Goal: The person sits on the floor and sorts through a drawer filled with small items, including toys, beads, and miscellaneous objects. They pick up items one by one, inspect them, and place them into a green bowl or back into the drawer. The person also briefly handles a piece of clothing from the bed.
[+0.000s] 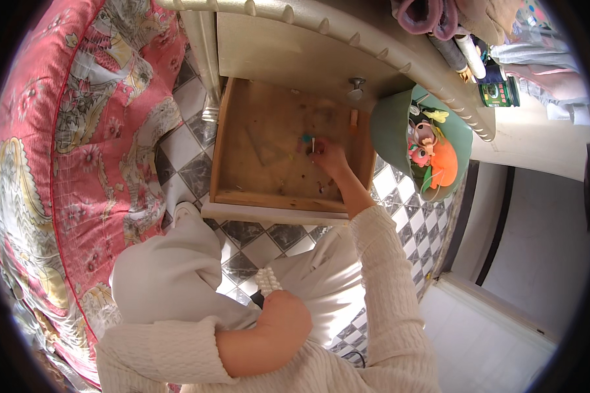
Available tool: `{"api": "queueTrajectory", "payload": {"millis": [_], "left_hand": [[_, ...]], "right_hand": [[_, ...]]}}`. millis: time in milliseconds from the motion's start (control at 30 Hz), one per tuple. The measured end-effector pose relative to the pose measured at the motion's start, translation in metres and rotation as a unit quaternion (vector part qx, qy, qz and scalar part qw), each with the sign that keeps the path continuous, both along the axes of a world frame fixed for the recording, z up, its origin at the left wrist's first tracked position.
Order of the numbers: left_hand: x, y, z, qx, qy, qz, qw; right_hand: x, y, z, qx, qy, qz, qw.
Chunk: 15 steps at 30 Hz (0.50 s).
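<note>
My right hand (328,156) reaches into a pulled-out wooden drawer (275,202), its fingertips at a thin white stick-like piece (313,144). Beside the fingers lies a small blue-green bit (306,138). Several other tiny scraps are scattered over the drawer's bottom, and an orange-brown block-like piece (354,121) rests near its right wall. Near my lap, my left hand (286,312) is closed around a dark object, mostly hidden, with a cluster of pearl-like white beads (268,280) showing above the fist.
A green bin (391,123) holding toys, one of them orange (444,162), stands against the drawer's right side. The cabinet's curved edge (324,24) overhangs the drawer, and a metal knob (356,89) juts from its front. A red floral cover (93,147) hangs at left.
</note>
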<state>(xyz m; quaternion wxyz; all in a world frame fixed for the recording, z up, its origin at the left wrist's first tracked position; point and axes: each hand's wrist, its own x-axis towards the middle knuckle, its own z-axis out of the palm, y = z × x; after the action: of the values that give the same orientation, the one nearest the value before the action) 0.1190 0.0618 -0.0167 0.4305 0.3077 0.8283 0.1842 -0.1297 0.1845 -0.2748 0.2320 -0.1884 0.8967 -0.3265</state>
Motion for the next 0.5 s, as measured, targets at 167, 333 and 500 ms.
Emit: {"api": "queueTrajectory", "payload": {"millis": [167,333,500], "left_hand": [[0.001,0.000,-0.002,0.004,-0.014,-0.006,1.000],[0.004,-0.001,-0.001,-0.001,0.003,0.005,1.000],[0.004,-0.001,0.000,-0.015,-0.001,0.009,1.000]], "right_hand": [[-0.001,-0.004,-0.003,0.147,0.045,0.091,0.984],[-0.011,0.035,0.015,0.093,-0.078,0.053,0.991],[0.008,0.048,0.040,0.237,-0.042,0.262,0.935]]}}
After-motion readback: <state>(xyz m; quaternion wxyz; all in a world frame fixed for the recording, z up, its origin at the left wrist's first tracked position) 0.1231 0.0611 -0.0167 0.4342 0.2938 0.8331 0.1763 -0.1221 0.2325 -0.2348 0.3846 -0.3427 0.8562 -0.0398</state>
